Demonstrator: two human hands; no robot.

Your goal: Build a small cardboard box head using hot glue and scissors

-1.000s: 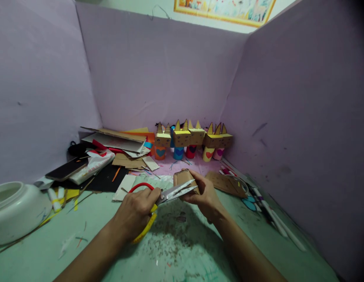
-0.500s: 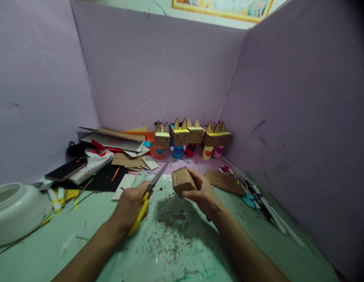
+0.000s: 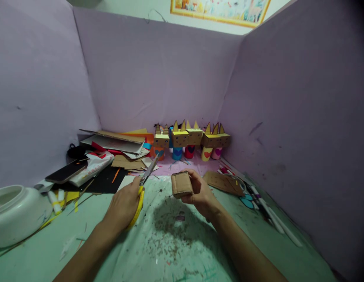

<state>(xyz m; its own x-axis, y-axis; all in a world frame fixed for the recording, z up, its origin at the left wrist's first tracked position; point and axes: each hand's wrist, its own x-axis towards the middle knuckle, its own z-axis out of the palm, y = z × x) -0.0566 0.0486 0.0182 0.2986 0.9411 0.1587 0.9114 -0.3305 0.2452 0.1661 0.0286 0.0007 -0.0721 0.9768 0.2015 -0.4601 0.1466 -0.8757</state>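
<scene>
My left hand (image 3: 124,205) is closed around a pair of scissors (image 3: 137,207) with yellow handles, its blades pointing up and away to the right. In my right hand (image 3: 201,194) is a small brown cardboard box (image 3: 182,185), gripped at its right side with the thumb below and fingers behind. The box is held above the green tabletop (image 3: 140,250), one flat face toward me. A gap separates the scissors from the box. Dark crumbs (image 3: 172,239) are scattered on the cloth beneath it.
Several cardboard-headed figures (image 3: 180,139) with pointed ears stand at the back on coloured tubes. Stacked cardboard and paper (image 3: 120,143) lie at the back left, near a phone (image 3: 66,171). A white pot (image 3: 20,215) stands left. Brown cardboard (image 3: 224,183) and pens (image 3: 270,215) lie right.
My left hand has drawn back left with the scissors, away from the box. My right hand has turned the box so a flat face points more toward me.
</scene>
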